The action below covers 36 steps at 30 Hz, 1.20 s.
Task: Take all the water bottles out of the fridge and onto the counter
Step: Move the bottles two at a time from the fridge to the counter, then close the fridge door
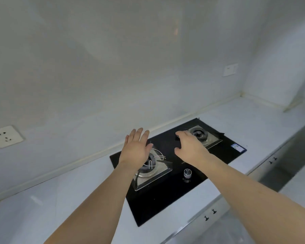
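Counter (pixel 63 196), white, one, running along the wall and turning the corner at the far right; we see its surface bare on both sides of the hob, and no water bottle or fridge comes into our view, so we cannot tell where the bottles are or how they lie. Hands, two, both held out above the hob: our left hand (pixel 136 150) has its fingers straight and together, pointing away toward the wall, holding nothing; our right hand (pixel 188 147) has its fingers loosely bent downward, holding nothing. Gas hob (pixel 165 199), black glass, one, set into the counter, long axis along the wall. Burners, two: left burner (pixel 152 170) and right burner (pixel 200 134). Control knob (pixel 187 173), one in view, upright. Wall sockets, two: near socket (pixel 4 138), far socket (pixel 230 69). Cabinet handles (pixel 209 214), dark, below the counter edge.
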### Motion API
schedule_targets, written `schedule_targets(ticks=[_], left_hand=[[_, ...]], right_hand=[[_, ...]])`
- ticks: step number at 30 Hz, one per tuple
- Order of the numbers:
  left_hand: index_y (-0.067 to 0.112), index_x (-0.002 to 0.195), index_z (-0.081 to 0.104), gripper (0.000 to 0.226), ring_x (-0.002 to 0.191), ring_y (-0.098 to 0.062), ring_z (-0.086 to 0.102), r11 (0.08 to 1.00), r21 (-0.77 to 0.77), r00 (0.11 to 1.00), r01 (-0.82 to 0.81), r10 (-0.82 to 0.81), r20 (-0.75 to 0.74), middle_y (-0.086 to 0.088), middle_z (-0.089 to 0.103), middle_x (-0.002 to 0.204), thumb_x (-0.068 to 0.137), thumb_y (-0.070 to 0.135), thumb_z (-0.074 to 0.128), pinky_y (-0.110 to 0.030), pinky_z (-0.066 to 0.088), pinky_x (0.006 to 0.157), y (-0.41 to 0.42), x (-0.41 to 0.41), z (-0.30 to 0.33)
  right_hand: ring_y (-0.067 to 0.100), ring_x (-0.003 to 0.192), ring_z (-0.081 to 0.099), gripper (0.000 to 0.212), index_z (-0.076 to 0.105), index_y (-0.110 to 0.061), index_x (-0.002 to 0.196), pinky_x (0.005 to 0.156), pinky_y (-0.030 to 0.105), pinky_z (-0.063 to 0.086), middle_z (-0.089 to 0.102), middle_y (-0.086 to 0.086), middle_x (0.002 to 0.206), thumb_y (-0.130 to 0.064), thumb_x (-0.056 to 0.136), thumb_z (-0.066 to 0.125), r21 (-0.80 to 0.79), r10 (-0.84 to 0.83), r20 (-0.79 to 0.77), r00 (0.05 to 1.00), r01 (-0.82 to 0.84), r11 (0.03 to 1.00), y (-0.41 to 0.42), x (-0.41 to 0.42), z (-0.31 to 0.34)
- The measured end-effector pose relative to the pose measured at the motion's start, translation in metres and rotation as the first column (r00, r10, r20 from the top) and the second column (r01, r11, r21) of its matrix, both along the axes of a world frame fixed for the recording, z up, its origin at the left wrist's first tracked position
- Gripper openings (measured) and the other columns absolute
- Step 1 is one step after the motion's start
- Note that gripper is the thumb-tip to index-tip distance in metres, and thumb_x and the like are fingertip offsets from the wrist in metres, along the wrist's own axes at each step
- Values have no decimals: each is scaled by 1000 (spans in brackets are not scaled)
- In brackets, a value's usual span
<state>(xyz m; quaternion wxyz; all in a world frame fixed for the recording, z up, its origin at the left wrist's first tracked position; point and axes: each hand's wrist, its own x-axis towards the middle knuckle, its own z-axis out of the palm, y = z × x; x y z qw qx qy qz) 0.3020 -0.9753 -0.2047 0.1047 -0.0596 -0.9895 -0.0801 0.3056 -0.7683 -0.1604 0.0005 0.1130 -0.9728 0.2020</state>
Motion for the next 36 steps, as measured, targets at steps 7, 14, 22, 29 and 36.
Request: schedule_targets(ticks=[7,14,22,29,36], left_hand=[[19,152,24,54,147,-26,15,998,44,994,53,-49,-100,-4,20,160,103,40,36,-43,18,120,98,25,24],[20,149,28,53,145,-28,22,996,76,990,48,-38,-137,-5,26,157,102,41,39,-44,23,119,189,72,19],[20,146,35,51,142,-28,26,995,67,987,74,-64,-148,-7,31,154,100,40,45,-44,26,117,246,98,25],[19,148,35,52,142,-27,25,981,108,981,159,-144,-132,-6,30,154,100,39,44,-46,25,117,283,100,30],[20,146,36,51,139,-28,29,983,78,977,163,-151,-148,-6,33,152,100,39,44,-45,27,116,313,129,37]], right_hand=[[25,123,46,54,42,-12,136,102,38,43,48,7,136,-19,85,59,-50,-98,-60,993,96,994,104,43,6],[23,125,45,59,39,-13,141,105,36,40,44,6,140,-19,86,58,-33,-69,-79,994,66,997,209,94,8],[26,126,44,56,38,-11,141,105,38,39,42,9,141,-19,88,54,-51,-121,-79,990,117,992,281,126,22],[26,128,42,59,34,-9,145,106,35,38,40,10,144,-19,91,54,-45,-148,-60,987,146,988,309,144,23],[27,125,44,53,38,-9,140,102,34,40,43,10,141,-17,90,53,-81,-139,-96,986,131,988,341,172,31]])
